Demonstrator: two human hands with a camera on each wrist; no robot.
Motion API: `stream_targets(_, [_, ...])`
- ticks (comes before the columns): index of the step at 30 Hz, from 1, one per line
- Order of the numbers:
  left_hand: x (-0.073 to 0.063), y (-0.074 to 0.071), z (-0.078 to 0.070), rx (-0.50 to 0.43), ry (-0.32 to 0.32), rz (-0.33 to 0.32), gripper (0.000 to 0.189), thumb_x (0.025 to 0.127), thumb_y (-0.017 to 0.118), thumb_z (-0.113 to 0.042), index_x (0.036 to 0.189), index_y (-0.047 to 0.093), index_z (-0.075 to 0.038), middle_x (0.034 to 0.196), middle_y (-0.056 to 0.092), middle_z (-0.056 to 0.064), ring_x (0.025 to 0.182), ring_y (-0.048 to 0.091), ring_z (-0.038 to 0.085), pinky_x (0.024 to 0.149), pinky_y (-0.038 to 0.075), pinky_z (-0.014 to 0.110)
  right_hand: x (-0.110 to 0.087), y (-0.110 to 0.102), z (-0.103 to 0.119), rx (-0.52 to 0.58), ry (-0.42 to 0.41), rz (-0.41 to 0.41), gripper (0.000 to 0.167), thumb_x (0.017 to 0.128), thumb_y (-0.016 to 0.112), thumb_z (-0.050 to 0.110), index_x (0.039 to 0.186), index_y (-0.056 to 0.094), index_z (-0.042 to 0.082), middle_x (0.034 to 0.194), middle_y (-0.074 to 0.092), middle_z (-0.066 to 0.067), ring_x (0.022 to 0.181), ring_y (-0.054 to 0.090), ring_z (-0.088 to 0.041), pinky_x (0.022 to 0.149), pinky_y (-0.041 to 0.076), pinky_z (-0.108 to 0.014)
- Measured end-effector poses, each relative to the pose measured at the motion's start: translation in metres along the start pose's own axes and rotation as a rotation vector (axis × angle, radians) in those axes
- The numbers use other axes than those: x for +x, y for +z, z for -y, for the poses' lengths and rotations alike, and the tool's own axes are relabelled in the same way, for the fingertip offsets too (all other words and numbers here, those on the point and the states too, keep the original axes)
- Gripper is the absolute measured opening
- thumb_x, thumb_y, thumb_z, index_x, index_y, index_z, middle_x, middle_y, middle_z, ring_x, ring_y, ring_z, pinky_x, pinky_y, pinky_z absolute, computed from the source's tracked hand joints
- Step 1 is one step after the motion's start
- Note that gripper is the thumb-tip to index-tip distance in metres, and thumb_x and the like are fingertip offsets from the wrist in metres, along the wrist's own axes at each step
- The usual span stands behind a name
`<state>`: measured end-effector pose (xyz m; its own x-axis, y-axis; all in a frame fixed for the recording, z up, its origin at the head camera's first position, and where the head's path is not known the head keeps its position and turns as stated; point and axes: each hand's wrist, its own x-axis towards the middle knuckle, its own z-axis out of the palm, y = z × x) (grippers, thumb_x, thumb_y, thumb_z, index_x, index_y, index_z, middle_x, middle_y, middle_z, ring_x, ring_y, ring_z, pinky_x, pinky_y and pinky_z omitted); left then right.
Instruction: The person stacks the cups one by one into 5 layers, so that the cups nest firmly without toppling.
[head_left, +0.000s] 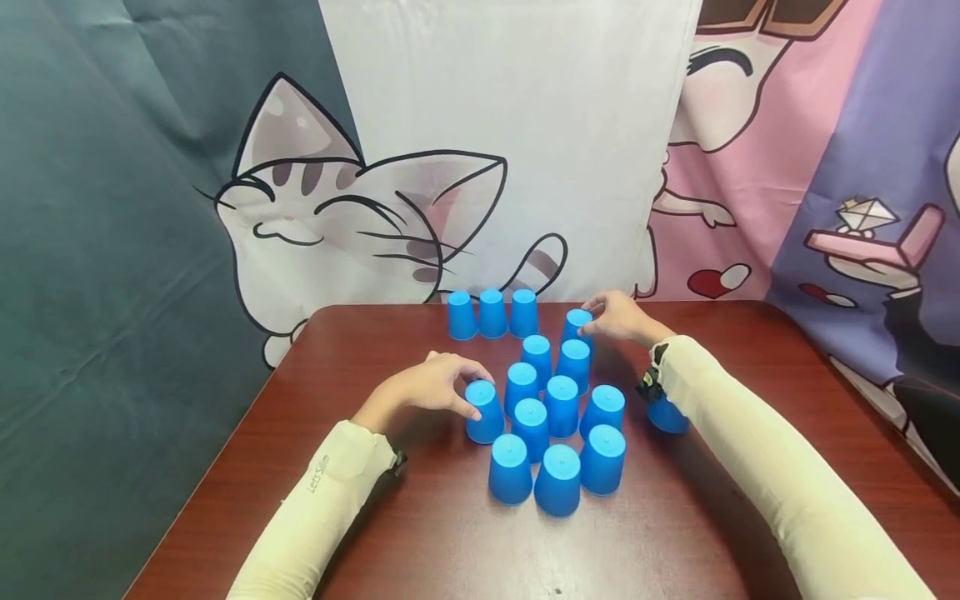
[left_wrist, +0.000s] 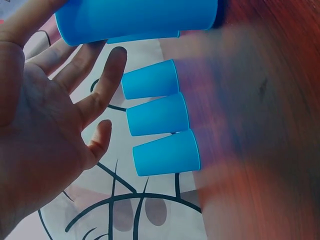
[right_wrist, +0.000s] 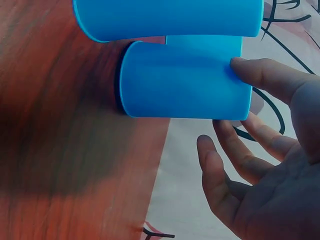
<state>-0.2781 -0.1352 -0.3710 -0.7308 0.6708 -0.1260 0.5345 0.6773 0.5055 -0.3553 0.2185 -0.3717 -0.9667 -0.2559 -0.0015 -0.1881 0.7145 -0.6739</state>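
Several blue plastic cups stand upside down on a wooden table (head_left: 420,550). My left hand (head_left: 437,383) pinches a blue cup (head_left: 484,414) at the left side of the group, thumb in front and fingers behind. In the left wrist view that same cup (left_wrist: 140,20) lies along the top edge, with the other fingers spread below it. At the far end of the group, my right hand (head_left: 618,317) holds another blue cup (head_left: 576,323) near its base. The right wrist view shows the thumb on this cup's (right_wrist: 185,82) near side and fingertips behind it.
Three upturned cups (head_left: 492,315) stand in a row near the table's back edge. A lone cup (head_left: 666,415) sits partly hidden under my right forearm. Between my arms, more cups (head_left: 557,483) stand close together. A printed cloth (head_left: 517,100) hangs behind the table.
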Motion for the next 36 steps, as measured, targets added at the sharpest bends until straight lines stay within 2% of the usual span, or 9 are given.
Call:
stream_targets(6, [-0.001,-0.003,0.003,0.005,0.0,-0.011,0.055,0.078,0.083,-0.043,0.127,0.066,-0.023,0.114,0.067,-0.013,0.11,0.057,0.011,0.096,0.034,0.05,0.01,0.003,0.009,0.016,0.045,-0.006,0.051,0.086,0.075,0.022,0.127,0.056,-0.002,0.128,0.059,-0.028,0.115,0.057,-0.045,0.095,0.047,-0.056])
stream_targets(17, [-0.002,-0.004,0.006,0.025,-0.001,-0.021,0.052,0.08,0.082,-0.04,0.127,0.066,-0.023,0.114,0.068,-0.013,0.109,0.057,0.01,0.093,0.033,0.046,0.029,0.005,0.012,0.026,0.105,-0.029,0.055,0.089,0.074,0.024,0.131,0.051,-0.002,0.133,0.056,-0.029,0.119,0.055,-0.045,0.097,0.046,-0.056])
stream_targets(26, [-0.001,-0.002,0.007,0.037,-0.013,-0.017,0.051,0.08,0.082,-0.038,0.126,0.066,-0.023,0.112,0.068,-0.012,0.107,0.058,0.01,0.093,0.032,0.046,0.037,0.012,0.013,0.009,0.111,-0.087,0.056,0.088,0.074,0.024,0.132,0.052,-0.002,0.131,0.057,-0.029,0.119,0.055,-0.045,0.098,0.045,-0.055])
stream_targets(36, [0.001,0.001,0.009,0.04,-0.032,-0.026,0.052,0.079,0.083,-0.04,0.126,0.065,-0.026,0.113,0.068,-0.013,0.108,0.057,0.01,0.093,0.033,0.045,0.043,0.019,0.019,0.016,0.125,-0.09,0.053,0.09,0.073,0.022,0.132,0.051,-0.002,0.132,0.057,-0.029,0.121,0.054,-0.045,0.099,0.045,-0.053])
